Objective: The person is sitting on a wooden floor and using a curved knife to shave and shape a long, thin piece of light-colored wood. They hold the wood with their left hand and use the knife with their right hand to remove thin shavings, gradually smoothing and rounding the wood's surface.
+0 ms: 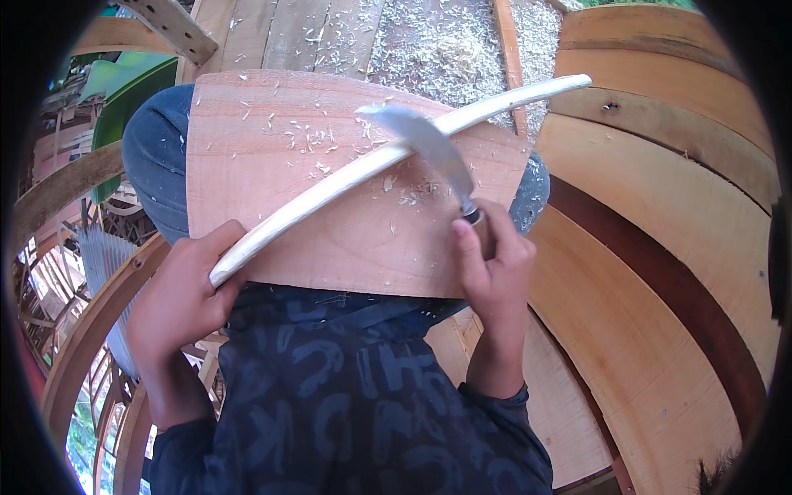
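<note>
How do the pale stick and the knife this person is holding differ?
The pale stick is much longer than the knife. The stick is creamy and wood-like, while the knife has a grey metal blade. The left hand holds the stick's near end; the right hand grips the knife. Both look curved, and both extend over the reddish board.
</note>
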The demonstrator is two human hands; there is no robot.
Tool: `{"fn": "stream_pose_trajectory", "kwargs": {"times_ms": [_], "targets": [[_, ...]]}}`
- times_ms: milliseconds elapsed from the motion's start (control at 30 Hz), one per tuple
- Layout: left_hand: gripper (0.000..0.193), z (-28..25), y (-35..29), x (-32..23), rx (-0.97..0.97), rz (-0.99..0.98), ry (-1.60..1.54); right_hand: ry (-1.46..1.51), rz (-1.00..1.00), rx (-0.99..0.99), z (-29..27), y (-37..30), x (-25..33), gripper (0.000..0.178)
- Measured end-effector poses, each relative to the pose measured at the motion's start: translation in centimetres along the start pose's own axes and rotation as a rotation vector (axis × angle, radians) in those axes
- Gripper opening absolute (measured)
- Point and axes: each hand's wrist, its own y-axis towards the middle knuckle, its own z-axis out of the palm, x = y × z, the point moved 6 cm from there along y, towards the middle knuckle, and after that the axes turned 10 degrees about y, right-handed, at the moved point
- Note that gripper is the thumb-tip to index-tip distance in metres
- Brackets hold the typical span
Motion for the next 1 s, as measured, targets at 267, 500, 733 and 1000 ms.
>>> {"fn": "stream_pose_trajectory", "kwargs": {"times_ms": [267,500,733,1000], "targets": [[0.016,-0.2,0.6,-0.2,0.014,0.048,0.002,0.062,-0.074,0.066,-0.7,-1.0,0.0,0.021],[0.014,-0.2,0.4,0.0,0.008,0.06,0.008,0.001,0.212,-0.203,-3.4,0.2,-2.4,0.025],[0.014,-0.2,0.5,0.2,0.045,0.076,-0.011,0.063,0.182,-0.301,-3.3,0.8,-4.4,0.027],[0.013,-0.2,0.8,0.4,0.06,0.078,0.007,0.08,0.196,-0.159,-2.6,-0.5,-3.4,0.026]]}}
